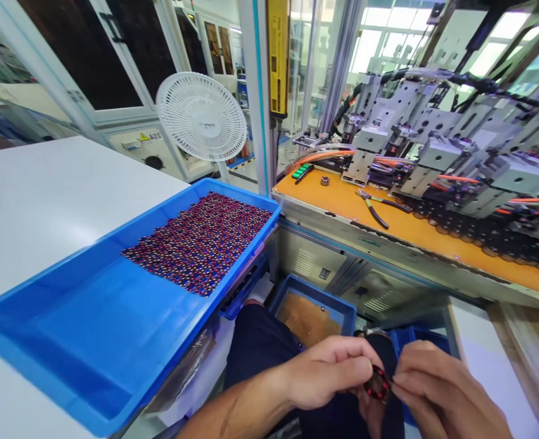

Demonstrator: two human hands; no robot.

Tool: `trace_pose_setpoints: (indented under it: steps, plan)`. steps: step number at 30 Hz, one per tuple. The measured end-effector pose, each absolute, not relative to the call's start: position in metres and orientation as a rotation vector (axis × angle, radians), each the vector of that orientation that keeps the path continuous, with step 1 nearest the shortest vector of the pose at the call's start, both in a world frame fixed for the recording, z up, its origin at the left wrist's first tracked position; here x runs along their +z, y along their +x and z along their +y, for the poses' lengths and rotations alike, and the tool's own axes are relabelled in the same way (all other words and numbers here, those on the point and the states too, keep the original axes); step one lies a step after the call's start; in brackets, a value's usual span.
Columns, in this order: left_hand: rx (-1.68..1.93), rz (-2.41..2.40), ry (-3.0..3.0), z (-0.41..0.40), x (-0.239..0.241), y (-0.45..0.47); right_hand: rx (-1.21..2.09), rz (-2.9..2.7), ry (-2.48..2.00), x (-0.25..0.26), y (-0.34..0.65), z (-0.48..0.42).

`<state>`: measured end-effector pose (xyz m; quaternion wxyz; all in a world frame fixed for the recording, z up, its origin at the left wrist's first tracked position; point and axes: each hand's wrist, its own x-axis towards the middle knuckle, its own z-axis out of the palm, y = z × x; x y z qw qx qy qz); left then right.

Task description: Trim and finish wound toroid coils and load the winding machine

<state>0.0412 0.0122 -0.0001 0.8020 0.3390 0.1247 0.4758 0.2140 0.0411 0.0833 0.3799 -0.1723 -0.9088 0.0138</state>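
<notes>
Small dark ring-shaped coil with red specks (378, 384): pinched between the fingertips of the left hand (328, 373) and the right hand (438, 390), both grips pressed together on it, low over the lap. Left of and above the grips: large blue plastic tray (68, 329) on the white bench (45, 195), carrying a flat spread of like red-and-dark coils (200, 241). Just beyond the grips: small blue bin with brown liner (313, 311). Farther ahead: orange-topped machine bench (406, 228) with pliers (374, 210); white round fan (200, 117).

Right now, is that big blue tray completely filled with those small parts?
No, the parts cover only the far end of the blue tray; its near half shows bare.
</notes>
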Motion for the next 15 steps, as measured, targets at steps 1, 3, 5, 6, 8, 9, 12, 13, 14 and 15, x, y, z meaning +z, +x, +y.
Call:
trace_pose_setpoints:
  steps: [1, 3, 5, 6, 8, 9, 12, 13, 14, 15]
  plan:
    - [1.012, 0.254, 0.735, 0.011, 0.001, 0.04, 0.054, -2.325, -0.454, 0.084, 0.213, 0.042]
    - [1.024, 0.224, 0.734, 0.009, 0.002, 0.037, 0.081, -2.293, -0.508, 0.083, 0.212, 0.041]
    - [1.091, 0.244, 0.741, 0.007, 0.003, 0.033, 0.102, -2.251, -0.581, 0.08, 0.211, 0.041]
    - [1.153, 0.291, 0.765, 0.006, 0.003, 0.031, 0.123, -2.228, -0.621, 0.078, 0.211, 0.041]
    - [1.276, 0.37, 0.799, 0.005, 0.002, 0.028, 0.199, -2.177, -0.694, 0.073, 0.212, 0.042]
    - [1.324, 0.399, 0.804, 0.004, 0.003, 0.027, 0.246, -2.149, -0.714, 0.071, 0.213, 0.042]
    - [1.355, 0.403, 0.757, 0.006, 0.006, 0.027, 0.369, -2.1, -0.665, 0.068, 0.215, 0.045]
    - [1.352, 0.395, 0.739, 0.008, 0.007, 0.028, 0.395, -2.102, -0.62, 0.067, 0.216, 0.046]
    - [1.344, 0.39, 0.726, 0.01, 0.009, 0.03, 0.409, -2.105, -0.572, 0.066, 0.217, 0.047]
    - [1.313, 0.383, 0.723, 0.012, 0.01, 0.032, 0.416, -2.11, -0.533, 0.066, 0.217, 0.048]
